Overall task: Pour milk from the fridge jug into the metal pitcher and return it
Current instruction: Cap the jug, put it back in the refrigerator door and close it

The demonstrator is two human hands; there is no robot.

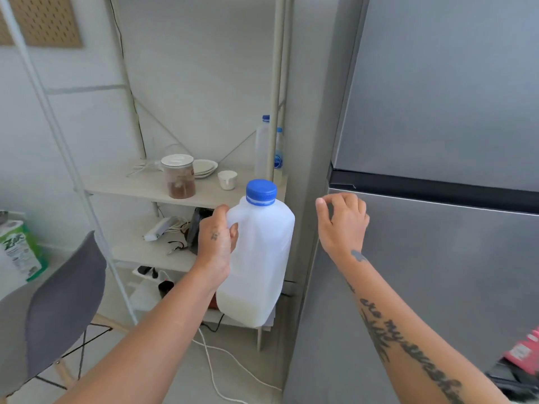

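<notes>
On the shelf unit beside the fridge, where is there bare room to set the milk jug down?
Upper shelf: bare at its front left, left of the brown-filled glass jar, plus a strip between that jar and the small white cup. The back is crowded with stacked white plates and clear blue-capped bottles. The lower shelf holds tangled cables.

Pale metal shelf unit against the wall. Top shelf has a glass jar of brown powder with a white lid, stacked saucers, a small white cup and two blue-capped water bottles. Grey chair lower left, white cable on the floor.
</notes>
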